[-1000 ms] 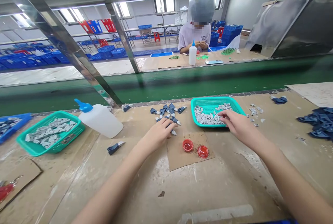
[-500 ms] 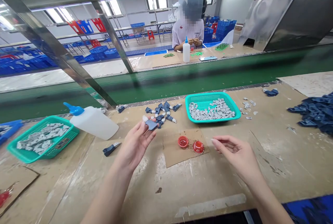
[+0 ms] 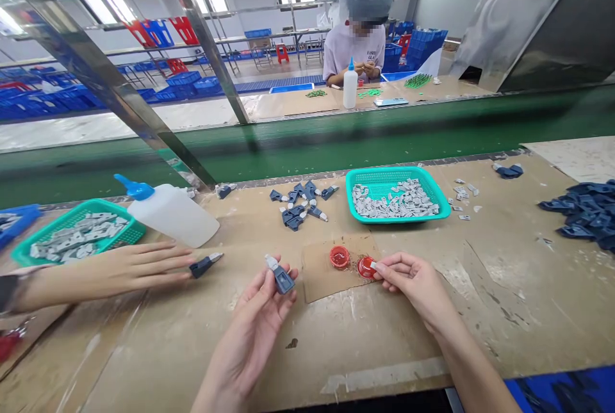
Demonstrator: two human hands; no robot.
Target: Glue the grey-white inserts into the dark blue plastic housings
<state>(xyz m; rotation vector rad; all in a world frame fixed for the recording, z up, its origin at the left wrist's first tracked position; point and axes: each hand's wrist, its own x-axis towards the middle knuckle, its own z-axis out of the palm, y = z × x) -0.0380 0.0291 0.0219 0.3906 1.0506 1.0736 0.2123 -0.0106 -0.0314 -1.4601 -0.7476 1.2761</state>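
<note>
My left hand [image 3: 259, 323] is closed on a dark blue plastic part [image 3: 283, 280] with a pale grey tip, its hollow side facing up. My right hand [image 3: 413, 288] pinches a small pale grey piece [image 3: 373, 265] at the edge of a red cap [image 3: 365, 266] with wet-looking red on it. Beside that cap stands another red cap [image 3: 339, 257] holding liquid; both rest on a cardboard piece [image 3: 317, 282]. Further back lie several blue parts with grey tips [image 3: 293, 216]. A green basket [image 3: 398, 217] holds many small grey pieces.
From the left, another person's hand [image 3: 154, 266] reaches to a single blue part [image 3: 202, 266]. A white squeeze bottle [image 3: 173, 214] leans by a second green basket [image 3: 139, 234]. Blue parts [image 3: 589, 214] are heaped at right. Across the green belt [image 3: 288, 147] sits a co-worker [image 3: 355, 51].
My left hand has come lower and nearer, turning the blue part. My right hand has moved left, bringing the grey piece to the red cap. Another person's hand has entered from the left.
</note>
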